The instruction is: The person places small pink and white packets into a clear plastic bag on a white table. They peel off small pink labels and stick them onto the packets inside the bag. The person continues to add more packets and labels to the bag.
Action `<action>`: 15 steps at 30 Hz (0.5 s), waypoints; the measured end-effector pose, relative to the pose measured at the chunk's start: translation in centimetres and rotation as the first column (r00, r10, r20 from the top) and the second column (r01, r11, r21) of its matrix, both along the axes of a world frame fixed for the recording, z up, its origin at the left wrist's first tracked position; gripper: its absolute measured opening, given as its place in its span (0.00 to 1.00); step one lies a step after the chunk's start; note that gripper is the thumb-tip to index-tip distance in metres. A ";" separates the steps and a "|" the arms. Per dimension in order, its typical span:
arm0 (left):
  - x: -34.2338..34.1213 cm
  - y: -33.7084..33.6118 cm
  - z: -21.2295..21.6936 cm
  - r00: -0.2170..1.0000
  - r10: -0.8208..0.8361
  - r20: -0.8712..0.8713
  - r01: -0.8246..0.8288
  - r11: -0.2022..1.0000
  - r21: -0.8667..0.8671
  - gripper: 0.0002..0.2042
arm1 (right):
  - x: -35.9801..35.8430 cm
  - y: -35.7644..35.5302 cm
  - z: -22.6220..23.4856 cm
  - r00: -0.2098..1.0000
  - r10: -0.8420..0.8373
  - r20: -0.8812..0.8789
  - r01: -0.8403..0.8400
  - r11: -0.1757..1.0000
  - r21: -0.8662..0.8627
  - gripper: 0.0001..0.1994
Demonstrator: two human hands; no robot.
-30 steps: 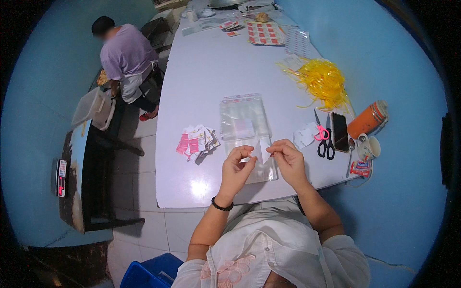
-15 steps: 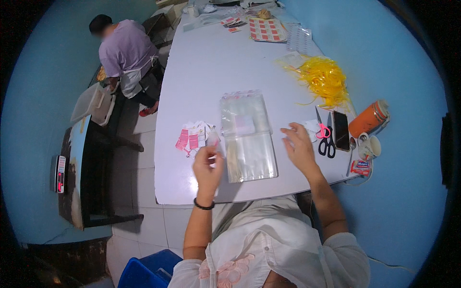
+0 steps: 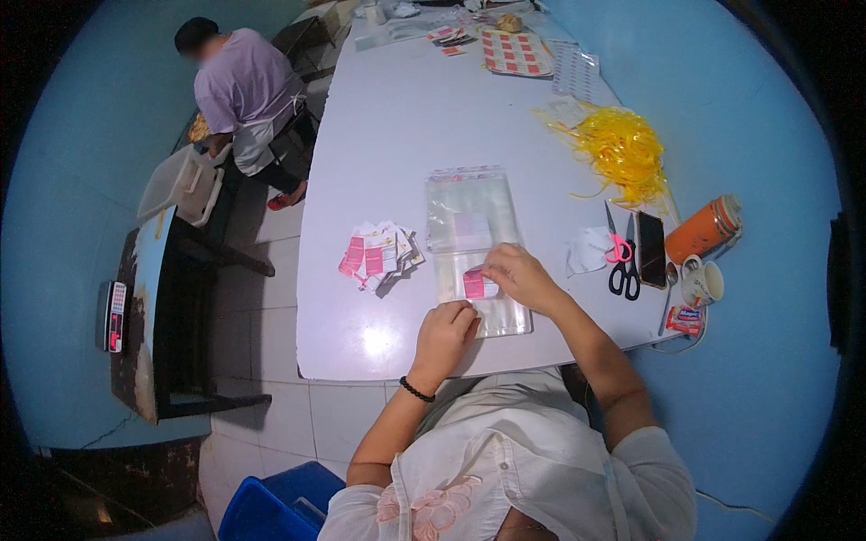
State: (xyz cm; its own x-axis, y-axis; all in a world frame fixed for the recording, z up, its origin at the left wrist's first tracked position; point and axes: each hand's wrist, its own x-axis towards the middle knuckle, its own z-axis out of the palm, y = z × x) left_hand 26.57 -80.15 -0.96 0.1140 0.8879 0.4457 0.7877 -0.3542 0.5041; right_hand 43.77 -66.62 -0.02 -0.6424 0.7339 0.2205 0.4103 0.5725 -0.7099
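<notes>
A stack of clear plastic bags (image 3: 501,317) lies on the table in front of me, with a pale rectangle showing through its upper part. Over the lower half of the stack, my right hand (image 3: 525,278) pinches the right side of a small pink-and-white label (image 3: 474,283). My left hand (image 3: 446,337) is closed just below that label, its fingers curled at the bags; whatever its fingertips hold is hidden. To the left lies a loose pile of similar pink-and-white labels (image 3: 379,256), untouched by either hand.
Right side: white paper (image 3: 589,251), scissors (image 3: 622,270), phone (image 3: 649,251), orange flask (image 3: 699,233), cup (image 3: 702,283), and yellow ribbons (image 3: 622,153). Printed sheets (image 3: 516,54) lie at the far end. Left: a scale (image 3: 113,316), a side table (image 3: 162,270) and a person (image 3: 248,86) by plastic bins.
My left hand has moved right, from beside the label pile to the bags. My right hand has come left and now grips a label over the stack. The view has shifted slightly.
</notes>
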 end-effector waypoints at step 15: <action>-0.4 1.7 1.4 0.978 -0.074 -0.194 0.019 0.962 -0.272 0.15 | 1.3 -2.0 -0.1 0.997 -0.047 0.064 0.035 0.985 0.170 0.25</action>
